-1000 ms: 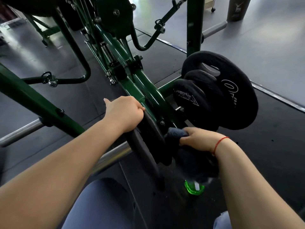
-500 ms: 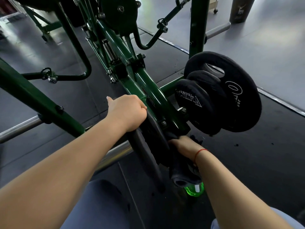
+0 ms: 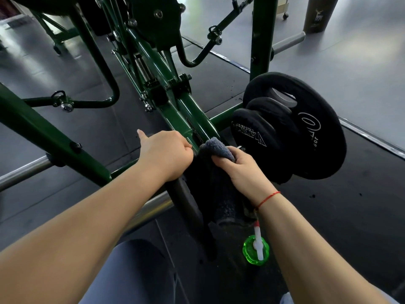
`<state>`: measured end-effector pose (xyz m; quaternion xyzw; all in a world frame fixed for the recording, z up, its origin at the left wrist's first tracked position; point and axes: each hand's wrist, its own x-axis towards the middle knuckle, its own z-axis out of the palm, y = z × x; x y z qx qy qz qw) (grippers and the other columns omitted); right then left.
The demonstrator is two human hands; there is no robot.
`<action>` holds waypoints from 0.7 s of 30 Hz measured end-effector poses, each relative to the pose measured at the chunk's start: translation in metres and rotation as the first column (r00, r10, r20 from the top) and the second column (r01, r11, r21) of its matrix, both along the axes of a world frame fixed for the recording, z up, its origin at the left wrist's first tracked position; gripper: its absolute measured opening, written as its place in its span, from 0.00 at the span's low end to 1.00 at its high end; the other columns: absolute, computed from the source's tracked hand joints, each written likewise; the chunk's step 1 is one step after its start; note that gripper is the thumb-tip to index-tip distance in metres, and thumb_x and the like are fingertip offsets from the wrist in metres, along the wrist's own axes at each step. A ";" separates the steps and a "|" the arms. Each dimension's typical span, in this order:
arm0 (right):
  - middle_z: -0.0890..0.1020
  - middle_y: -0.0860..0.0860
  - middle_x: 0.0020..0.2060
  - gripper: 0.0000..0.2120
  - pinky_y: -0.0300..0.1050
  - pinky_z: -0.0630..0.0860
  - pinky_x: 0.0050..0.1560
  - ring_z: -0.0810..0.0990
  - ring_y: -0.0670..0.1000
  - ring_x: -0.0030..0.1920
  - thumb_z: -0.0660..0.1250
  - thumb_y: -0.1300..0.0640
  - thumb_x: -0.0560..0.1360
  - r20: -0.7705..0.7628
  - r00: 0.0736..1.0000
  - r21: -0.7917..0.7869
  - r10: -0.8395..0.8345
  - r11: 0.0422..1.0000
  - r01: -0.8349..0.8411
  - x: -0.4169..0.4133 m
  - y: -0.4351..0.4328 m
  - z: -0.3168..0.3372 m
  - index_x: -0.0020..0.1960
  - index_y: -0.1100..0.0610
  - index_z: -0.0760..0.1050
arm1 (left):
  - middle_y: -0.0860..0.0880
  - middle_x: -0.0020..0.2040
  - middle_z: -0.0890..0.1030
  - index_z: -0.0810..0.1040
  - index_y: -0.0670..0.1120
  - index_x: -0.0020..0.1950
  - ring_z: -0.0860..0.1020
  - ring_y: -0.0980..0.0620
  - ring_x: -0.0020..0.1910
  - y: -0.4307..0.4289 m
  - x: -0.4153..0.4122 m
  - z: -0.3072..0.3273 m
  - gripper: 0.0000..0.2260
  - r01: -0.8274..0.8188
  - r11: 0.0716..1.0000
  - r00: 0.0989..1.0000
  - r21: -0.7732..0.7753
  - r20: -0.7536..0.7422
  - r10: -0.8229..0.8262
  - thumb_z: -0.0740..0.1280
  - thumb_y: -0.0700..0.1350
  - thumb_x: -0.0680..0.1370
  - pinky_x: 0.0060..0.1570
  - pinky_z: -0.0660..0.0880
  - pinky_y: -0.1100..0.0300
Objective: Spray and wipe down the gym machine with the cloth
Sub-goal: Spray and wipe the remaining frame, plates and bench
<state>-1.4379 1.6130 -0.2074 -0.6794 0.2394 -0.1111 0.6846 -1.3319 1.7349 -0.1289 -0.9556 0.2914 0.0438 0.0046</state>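
Both hands curled: left hand (image 3: pixel 166 154) grips a dark plate (image 3: pixel 188 202), right hand (image 3: pixel 241 170) at its three o'clock clutches the grey cloth (image 3: pixel 217 148)

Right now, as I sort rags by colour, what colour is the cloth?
Dark grey. The cloth, in the right hand, shows best in the head view.

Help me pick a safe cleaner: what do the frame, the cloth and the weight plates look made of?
Frame: probably steel tube in glossy dark green paint, judging by sharp highlights and bolted joints. Cloth: soft fabric, perhaps microfibre; grey with a fuzzy pile. Weight plates: matte black, likely rubber-coated, with white printed lettering; the core is hidden.
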 end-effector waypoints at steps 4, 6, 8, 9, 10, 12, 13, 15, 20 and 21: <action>0.83 0.54 0.41 0.08 0.49 0.79 0.47 0.81 0.52 0.42 0.70 0.57 0.73 -0.190 0.976 -0.151 0.111 0.979 -0.140 -0.005 -0.006 0.004 0.52 0.56 0.80 | 0.50 0.53 0.85 0.85 0.51 0.55 0.79 0.45 0.55 -0.001 0.004 -0.002 0.19 0.012 0.998 1.000 0.063 -0.011 -0.011 0.54 0.45 0.80 0.75 0.42 0.31; 0.79 0.53 0.36 0.08 0.48 0.74 0.42 0.77 0.52 0.38 0.68 0.55 0.72 -0.312 0.941 -0.181 0.132 0.964 -0.195 -0.008 -0.011 -0.003 0.48 0.58 0.79 | 0.49 0.53 0.85 0.85 0.51 0.56 0.79 0.45 0.55 0.000 0.006 -0.003 0.19 0.017 0.997 1.000 0.074 -0.009 -0.017 0.54 0.45 0.80 0.75 0.42 0.32; 0.79 0.53 0.37 0.08 0.48 0.72 0.43 0.77 0.54 0.39 0.67 0.52 0.71 -0.381 0.913 -0.159 0.145 0.963 -0.219 -0.010 -0.015 -0.014 0.45 0.57 0.78 | 0.49 0.53 0.86 0.85 0.51 0.56 0.79 0.45 0.54 0.000 0.007 -0.004 0.19 0.023 0.997 1.000 0.075 -0.003 -0.022 0.54 0.45 0.80 0.76 0.41 0.33; 0.81 0.55 0.41 0.08 0.49 0.73 0.45 0.78 0.56 0.42 0.65 0.53 0.73 -0.436 0.883 -0.176 0.173 0.946 -0.272 -0.010 -0.017 -0.022 0.48 0.56 0.78 | 0.49 0.53 0.86 0.85 0.52 0.57 0.79 0.45 0.55 0.000 0.007 -0.003 0.20 0.030 0.997 1.000 0.075 -0.005 -0.030 0.53 0.44 0.80 0.76 0.40 0.34; 0.82 0.58 0.47 0.10 0.48 0.74 0.49 0.80 0.58 0.48 0.63 0.55 0.76 -0.509 0.833 -0.202 0.216 0.911 -0.360 -0.011 -0.018 -0.032 0.54 0.55 0.79 | 0.49 0.54 0.86 0.85 0.53 0.57 0.79 0.46 0.55 0.000 0.006 -0.003 0.20 0.040 0.996 0.999 0.076 -0.011 -0.039 0.53 0.44 0.80 0.77 0.39 0.35; 0.81 0.60 0.57 0.14 0.47 0.74 0.55 0.79 0.58 0.57 0.60 0.58 0.80 -0.632 0.730 -0.225 0.261 0.839 -0.495 -0.015 -0.011 -0.057 0.63 0.54 0.78 | 0.50 0.54 0.86 0.84 0.55 0.57 0.79 0.47 0.55 -0.001 0.007 -0.002 0.20 0.066 0.994 0.998 0.090 -0.020 -0.064 0.53 0.43 0.80 0.78 0.38 0.38; 0.80 0.60 0.60 0.15 0.46 0.73 0.56 0.79 0.58 0.59 0.59 0.58 0.81 -0.653 0.718 -0.230 0.239 0.841 -0.489 -0.017 -0.005 -0.071 0.64 0.57 0.77 | 0.50 0.55 0.85 0.83 0.54 0.52 0.79 0.48 0.56 -0.002 0.007 -0.002 0.18 0.079 0.992 0.997 0.095 -0.020 -0.078 0.53 0.44 0.80 0.78 0.37 0.40; 0.80 0.62 0.60 0.15 0.46 0.74 0.55 0.79 0.59 0.60 0.60 0.57 0.81 -0.643 0.754 -0.175 0.136 0.932 -0.317 -0.018 0.006 -0.095 0.63 0.62 0.77 | 0.50 0.57 0.85 0.81 0.50 0.47 0.79 0.49 0.56 -0.002 0.009 -0.003 0.16 0.090 0.990 0.996 0.109 -0.016 -0.089 0.53 0.45 0.80 0.78 0.36 0.42; 0.80 0.64 0.59 0.13 0.53 0.75 0.61 0.79 0.63 0.60 0.61 0.62 0.80 -0.577 0.812 0.007 0.085 0.995 -0.099 0.003 0.014 -0.120 0.62 0.66 0.77 | 0.52 0.57 0.85 0.85 0.49 0.53 0.78 0.51 0.59 -0.002 0.008 -0.004 0.18 0.087 0.989 0.996 0.120 -0.015 -0.086 0.54 0.46 0.80 0.78 0.36 0.43; 0.80 0.65 0.59 0.13 0.55 0.75 0.61 0.79 0.63 0.59 0.61 0.63 0.79 -0.585 0.805 0.013 0.103 0.993 -0.118 0.007 0.015 -0.120 0.61 0.66 0.77 | 0.52 0.56 0.85 0.84 0.49 0.51 0.78 0.51 0.58 -0.002 0.008 -0.004 0.18 0.087 0.988 0.996 0.125 -0.020 -0.086 0.54 0.46 0.80 0.78 0.36 0.43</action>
